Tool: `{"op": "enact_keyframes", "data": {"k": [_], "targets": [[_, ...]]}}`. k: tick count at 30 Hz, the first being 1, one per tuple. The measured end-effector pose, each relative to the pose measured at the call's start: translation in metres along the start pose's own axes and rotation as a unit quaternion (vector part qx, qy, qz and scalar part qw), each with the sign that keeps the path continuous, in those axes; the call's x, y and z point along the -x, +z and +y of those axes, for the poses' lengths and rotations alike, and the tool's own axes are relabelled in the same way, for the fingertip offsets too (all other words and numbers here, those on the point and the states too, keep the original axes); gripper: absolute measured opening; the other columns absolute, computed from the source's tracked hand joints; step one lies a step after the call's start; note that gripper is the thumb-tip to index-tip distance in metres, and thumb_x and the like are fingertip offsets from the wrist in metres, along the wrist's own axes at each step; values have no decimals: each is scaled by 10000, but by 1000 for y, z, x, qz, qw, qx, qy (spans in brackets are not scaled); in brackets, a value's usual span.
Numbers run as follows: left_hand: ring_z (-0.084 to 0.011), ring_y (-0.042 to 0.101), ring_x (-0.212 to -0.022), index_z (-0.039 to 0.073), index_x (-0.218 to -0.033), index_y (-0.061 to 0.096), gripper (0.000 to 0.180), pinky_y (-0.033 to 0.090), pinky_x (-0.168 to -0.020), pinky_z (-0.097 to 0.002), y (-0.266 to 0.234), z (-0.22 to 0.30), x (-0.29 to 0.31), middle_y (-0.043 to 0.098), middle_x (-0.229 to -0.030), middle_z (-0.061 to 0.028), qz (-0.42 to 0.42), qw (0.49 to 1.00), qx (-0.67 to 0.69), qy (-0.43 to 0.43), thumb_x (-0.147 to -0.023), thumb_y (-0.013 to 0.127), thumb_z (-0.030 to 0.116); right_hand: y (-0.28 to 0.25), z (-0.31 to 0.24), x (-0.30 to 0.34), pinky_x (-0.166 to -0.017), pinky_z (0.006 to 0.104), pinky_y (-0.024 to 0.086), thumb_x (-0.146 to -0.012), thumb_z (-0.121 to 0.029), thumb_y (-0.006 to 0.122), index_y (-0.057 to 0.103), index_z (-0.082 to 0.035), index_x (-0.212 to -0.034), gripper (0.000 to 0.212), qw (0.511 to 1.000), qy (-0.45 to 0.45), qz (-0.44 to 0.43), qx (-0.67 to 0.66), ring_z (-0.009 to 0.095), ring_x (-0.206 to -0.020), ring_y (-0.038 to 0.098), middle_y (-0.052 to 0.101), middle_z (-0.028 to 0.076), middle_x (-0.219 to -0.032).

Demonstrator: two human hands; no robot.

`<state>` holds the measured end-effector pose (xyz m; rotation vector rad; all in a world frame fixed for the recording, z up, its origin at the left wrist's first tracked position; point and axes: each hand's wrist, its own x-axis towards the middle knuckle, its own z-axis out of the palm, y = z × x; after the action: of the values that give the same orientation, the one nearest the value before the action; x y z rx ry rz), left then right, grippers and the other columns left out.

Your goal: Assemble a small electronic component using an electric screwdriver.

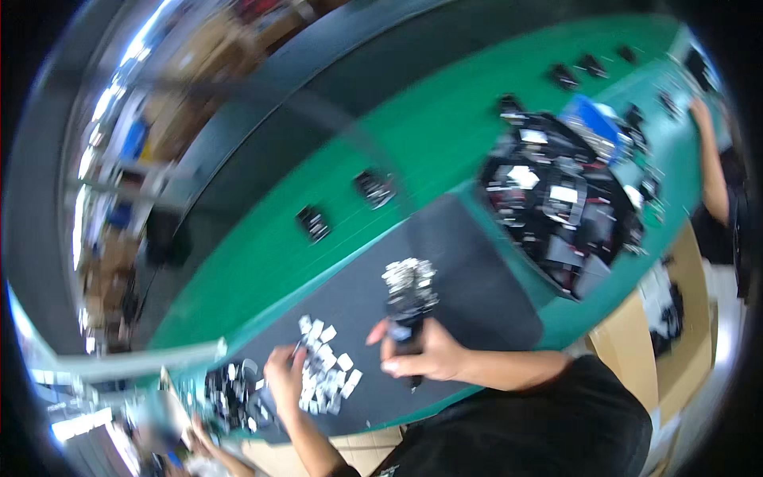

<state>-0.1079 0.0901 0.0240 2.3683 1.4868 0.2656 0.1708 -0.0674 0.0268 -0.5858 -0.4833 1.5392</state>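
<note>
My right hand (435,354) is closed around a black object (407,327), blurred, with a dark tip showing below the fingers. Just beyond it sits a cluster of small shiny silver pieces (409,274); whether they are joined to the black object I cannot tell. My left hand (284,375) is at the left edge of a loose heap of small white rectangular pieces (326,383). Its thumb and fingers are pinched together near a small dark thing, too blurred to name. Both hands are over a dark grey mat (469,274).
A green conveyor belt (270,278) carries black items (311,223) (373,188) past the mat. To the right stands a large black pile of parts (556,199) with a blue bin (592,123). More dark parts (237,393) lie at left. Other people's arms (713,171) (218,453) reach in on both sides. A cardboard box (636,342) stands at right.
</note>
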Motion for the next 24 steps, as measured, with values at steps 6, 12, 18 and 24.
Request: {"op": "enact_keyframes", "data": {"k": [6, 12, 18, 24], "targets": [[-297, 665, -702, 27, -899, 698, 163, 513, -656, -351, -1, 0, -10, 687, -787, -144, 41, 998, -35, -25, -811, 701, 164, -14, 3, -6, -622, 263, 472, -768, 49, 652, 512, 8, -1141, 400, 995, -69, 34, -70, 120, -653, 585, 607, 61, -758], [-237, 663, -687, 8, -930, 678, 150, 507, -640, -314, -2, 19, -67, 674, -796, -152, 82, 992, 94, 24, -860, 655, 139, -12, 5, -7, -618, 287, 480, -750, 39, 652, 507, -1, -1128, 407, 995, -56, 44, -66, 142, -653, 590, 600, 80, -742], [-138, 615, -700, 6, -938, 669, 126, 503, -633, -259, 20, 57, -158, 657, -820, -80, 45, 971, 203, 122, -850, 675, 96, -14, 5, -3, -602, 267, 475, -744, 64, 652, 501, 0, -1134, 423, 995, -48, 24, -83, 135, -651, 592, 609, 82, -745], [-127, 617, -748, 1, -828, 659, 156, 513, -665, -250, 36, 79, -200, 661, -880, -73, 7, 984, 179, 12, -773, 757, 108, -20, 1, -3, -585, 254, 469, -749, 62, 663, 501, -8, -1141, 430, 989, -80, 38, -122, 140, -631, 588, 605, 90, -727]]}}
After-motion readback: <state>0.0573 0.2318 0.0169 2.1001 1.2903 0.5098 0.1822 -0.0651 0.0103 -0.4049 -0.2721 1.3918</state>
